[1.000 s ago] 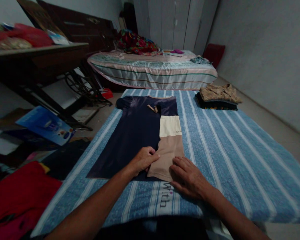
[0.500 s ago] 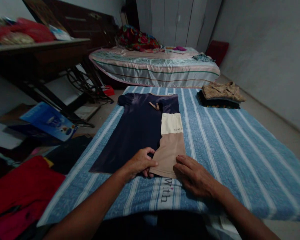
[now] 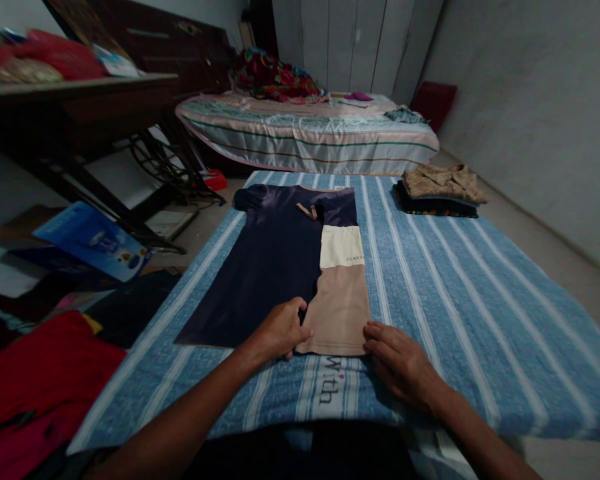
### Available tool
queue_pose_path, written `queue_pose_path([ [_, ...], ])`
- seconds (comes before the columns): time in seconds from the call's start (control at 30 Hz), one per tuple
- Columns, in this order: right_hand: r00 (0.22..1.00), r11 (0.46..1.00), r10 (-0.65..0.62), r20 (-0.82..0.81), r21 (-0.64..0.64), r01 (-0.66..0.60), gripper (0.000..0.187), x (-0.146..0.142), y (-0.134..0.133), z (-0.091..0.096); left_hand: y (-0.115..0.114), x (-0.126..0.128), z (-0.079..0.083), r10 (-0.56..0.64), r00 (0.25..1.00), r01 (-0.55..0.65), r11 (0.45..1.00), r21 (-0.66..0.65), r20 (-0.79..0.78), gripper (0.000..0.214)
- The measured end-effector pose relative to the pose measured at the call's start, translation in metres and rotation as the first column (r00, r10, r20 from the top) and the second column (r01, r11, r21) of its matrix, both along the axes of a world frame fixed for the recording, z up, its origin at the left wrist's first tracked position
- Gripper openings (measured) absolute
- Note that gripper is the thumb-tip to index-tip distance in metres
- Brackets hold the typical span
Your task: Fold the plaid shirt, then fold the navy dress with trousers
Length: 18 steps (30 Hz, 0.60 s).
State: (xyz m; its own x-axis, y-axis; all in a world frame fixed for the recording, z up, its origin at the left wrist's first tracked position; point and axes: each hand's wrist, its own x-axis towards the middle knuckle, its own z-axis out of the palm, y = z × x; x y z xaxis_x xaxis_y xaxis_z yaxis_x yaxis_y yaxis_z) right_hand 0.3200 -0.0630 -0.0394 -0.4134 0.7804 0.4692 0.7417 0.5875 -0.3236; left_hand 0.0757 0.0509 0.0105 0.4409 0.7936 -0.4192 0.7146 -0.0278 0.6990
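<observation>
A dark navy T-shirt [image 3: 265, 267] lies spread on the striped cloth, its right side folded inward so that a cream and tan panel [image 3: 337, 300] faces up. My left hand [image 3: 280, 328] pinches the lower edge of that folded part, thumb on top and the other fingers partly hidden beneath. At the fold's lower right corner, my right hand [image 3: 403, 363] touches the edge with its fingertips, fingers extended and close together, thumb out of sight. Near the neckline a small tan strip [image 3: 307, 211] shows.
A blue striped cloth [image 3: 445, 320] covers the surface under the shirt. Folded clothes [image 3: 443, 185] are stacked at its far right. Beyond stands a bed [image 3: 310, 137]. On the left are a sewing table [image 3: 80, 100], a blue box [image 3: 95, 240] and red clothing [image 3: 45, 380].
My right hand has slid a little to the right, from on top of the tan panel to its folded edge. My left hand keeps its hold on the lower edge.
</observation>
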Motion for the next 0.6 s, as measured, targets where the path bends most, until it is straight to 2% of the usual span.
queue_pose_path([
  [0.1,1.000,1.000,-0.010,0.017,0.014,0.009,0.030,-0.002,-0.003,0.000,0.002,-0.002,0.004,-0.060,0.989,0.079,0.987,0.141,-0.132,0.032],
  [0.23,0.999,1.000,0.014,0.044,-0.023,-0.013,0.026,-0.002,-0.005,0.009,-0.001,-0.001,0.016,-0.076,0.917,0.209,0.927,0.310,-0.391,0.023],
  [0.33,0.999,0.998,0.037,0.031,-0.057,-0.035,0.020,-0.005,0.000,0.019,-0.010,0.006,0.021,-0.067,0.907,0.256,0.871,0.419,-0.416,0.015],
  [0.4,0.999,0.999,0.031,-0.012,-0.032,-0.032,0.017,-0.010,0.007,0.021,-0.016,0.014,0.018,-0.117,0.923,0.307,0.796,0.521,-0.366,0.012],
  [0.5,0.998,0.999,-0.013,-0.053,0.051,0.016,0.015,-0.023,0.020,0.017,-0.019,0.030,0.005,-0.271,0.923,0.386,0.642,0.662,-0.274,0.017],
  [0.6,0.999,0.998,-0.051,-0.012,0.038,0.051,0.015,-0.031,0.027,0.008,-0.018,0.041,-0.012,-0.383,0.898,0.406,0.525,0.748,-0.218,0.020],
])
